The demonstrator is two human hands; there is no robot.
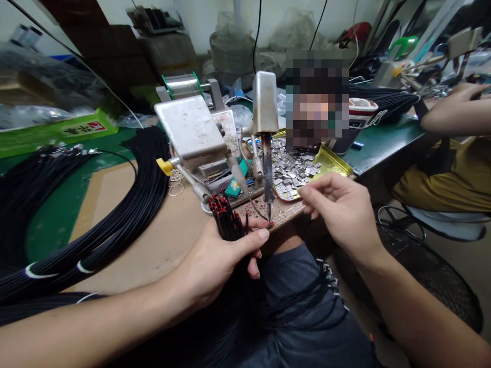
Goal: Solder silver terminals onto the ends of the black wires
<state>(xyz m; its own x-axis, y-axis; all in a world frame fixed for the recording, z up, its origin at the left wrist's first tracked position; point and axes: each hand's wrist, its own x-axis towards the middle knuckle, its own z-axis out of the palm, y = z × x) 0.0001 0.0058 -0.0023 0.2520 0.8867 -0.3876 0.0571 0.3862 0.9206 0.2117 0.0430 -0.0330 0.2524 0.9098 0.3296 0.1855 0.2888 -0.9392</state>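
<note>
A bundle of black cables with red wire ends is wrapped in my left hand. Between that hand's thumb and forefinger, one cable end sticks out just below the soldering iron, which points downward from its stand. Whether the tip touches the wire, I cannot tell. My right hand is closed in a pinch at the near edge of a yellow tray. Small metal connector pieces lie loose in the tray. What the right fingertips hold, if anything, is hidden.
A solder-wire feeder with a spool stands behind the left hand. Coiled black cables cover the left bench. More finished-looking cables lie across my lap. A co-worker's arm is at the right, above a black mesh fan.
</note>
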